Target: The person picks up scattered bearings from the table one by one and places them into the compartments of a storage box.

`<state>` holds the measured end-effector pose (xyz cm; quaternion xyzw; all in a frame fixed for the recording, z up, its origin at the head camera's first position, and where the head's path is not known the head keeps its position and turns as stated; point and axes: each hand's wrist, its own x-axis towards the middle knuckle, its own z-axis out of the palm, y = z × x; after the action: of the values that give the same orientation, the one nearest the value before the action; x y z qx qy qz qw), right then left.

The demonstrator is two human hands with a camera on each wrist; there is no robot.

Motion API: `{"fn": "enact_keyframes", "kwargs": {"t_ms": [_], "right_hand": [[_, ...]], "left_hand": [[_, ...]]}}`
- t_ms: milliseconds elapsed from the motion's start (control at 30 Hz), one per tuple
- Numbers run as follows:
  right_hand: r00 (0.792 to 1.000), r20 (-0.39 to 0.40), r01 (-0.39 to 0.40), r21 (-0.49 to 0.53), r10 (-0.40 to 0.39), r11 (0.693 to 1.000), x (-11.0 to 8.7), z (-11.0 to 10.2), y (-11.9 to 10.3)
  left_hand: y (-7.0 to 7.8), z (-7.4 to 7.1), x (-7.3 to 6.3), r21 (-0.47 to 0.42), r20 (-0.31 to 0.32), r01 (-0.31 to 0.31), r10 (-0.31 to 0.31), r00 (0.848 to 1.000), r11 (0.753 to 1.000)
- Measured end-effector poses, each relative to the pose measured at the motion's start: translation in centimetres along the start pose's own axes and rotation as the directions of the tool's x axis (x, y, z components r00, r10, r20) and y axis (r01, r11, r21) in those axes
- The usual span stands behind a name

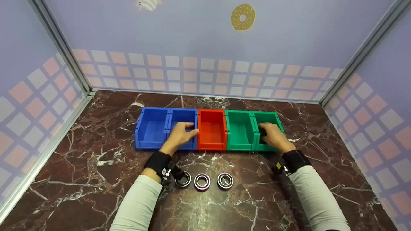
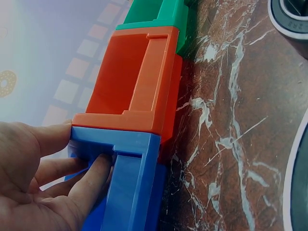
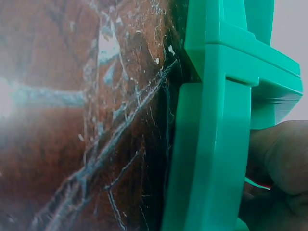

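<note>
My left hand reaches into the second blue bin, its fingers inside and apart. Its thumb rests on the rim beside the red bin, as the left wrist view also shows. My right hand is down in the end green bin, fingers curled round a dark ring-like bearing. The hand and the bin's front lip hide most of that bearing; a thin shiny strip with a red edge shows in the right wrist view.
Three bearings lie on the marbled table before the bins: one partly behind my left wrist camera, one in the middle, one to the right. Another blue bin and another green bin complete the row. Walls enclose the table.
</note>
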<state>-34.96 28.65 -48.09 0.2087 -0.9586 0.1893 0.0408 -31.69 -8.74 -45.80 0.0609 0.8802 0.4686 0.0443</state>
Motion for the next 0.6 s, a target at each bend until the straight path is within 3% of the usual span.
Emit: {"fn": "enact_keyframes", "kwargs": {"t_ms": [600], "right_hand": [[1.000, 0.006, 0.015, 0.015, -0.015, 1.000, -0.03, 0.11, 0.05]], "left_hand": [[0.08, -0.02, -0.04, -0.013, 0.006, 0.024, -0.023, 1.000, 1.000]]}}
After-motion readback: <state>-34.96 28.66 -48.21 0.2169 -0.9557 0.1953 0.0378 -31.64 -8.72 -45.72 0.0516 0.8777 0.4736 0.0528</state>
